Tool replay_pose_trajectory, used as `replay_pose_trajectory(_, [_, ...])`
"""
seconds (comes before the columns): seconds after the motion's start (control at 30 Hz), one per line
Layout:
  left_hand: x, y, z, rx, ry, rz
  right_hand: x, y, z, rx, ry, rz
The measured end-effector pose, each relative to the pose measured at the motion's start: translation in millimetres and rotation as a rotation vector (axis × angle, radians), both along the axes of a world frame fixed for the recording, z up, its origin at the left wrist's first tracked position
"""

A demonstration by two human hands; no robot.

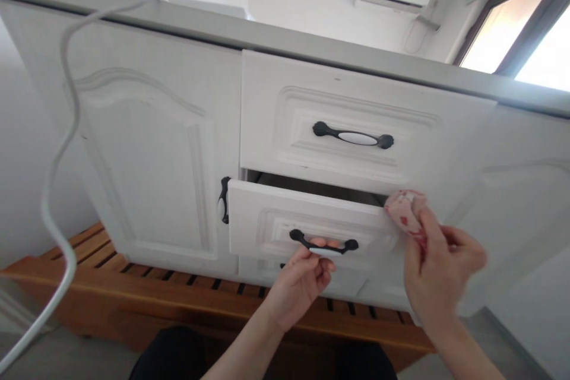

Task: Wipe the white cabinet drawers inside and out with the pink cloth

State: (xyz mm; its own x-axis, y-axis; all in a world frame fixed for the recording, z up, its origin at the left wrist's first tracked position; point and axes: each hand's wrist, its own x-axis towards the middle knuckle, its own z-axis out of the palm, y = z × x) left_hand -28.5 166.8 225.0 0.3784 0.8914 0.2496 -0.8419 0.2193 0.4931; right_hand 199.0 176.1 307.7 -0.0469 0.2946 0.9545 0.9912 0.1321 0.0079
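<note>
1. While the patterned cloth [403,211] is lying bunched over the upper right corner of the partly open drawer [249,208], its visible length is slanting down towards the right grip [439,279].
2. The right grip is sitting just below and to the right, nearer than the left, and is closing thumb and fingers in a pinch on the cloth.
3. The left grip [300,285] is curling closed around the drawer's handle [327,252], low and to the left of the cloth.
4. Above, the top drawer [262,130] is sitting closed.
5. Fingers are covering part of the cloth, which is hiding the drawer corner; shadow is obscuring the interior, and the frame is cutting off both forearms.
</note>
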Motion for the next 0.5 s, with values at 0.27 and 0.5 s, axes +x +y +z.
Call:
replay_pose_trajectory(0.27, [6, 23, 12.4, -0.101, 0.088, 0.181, -118, 47, 8.8, -0.085, -0.301, 0.206])
replay_pose_trajectory(0.5, [8, -17, -129.4, -0.327, 0.531, 0.256, -207, 77, 25.7, -0.293, -0.472, 0.688])
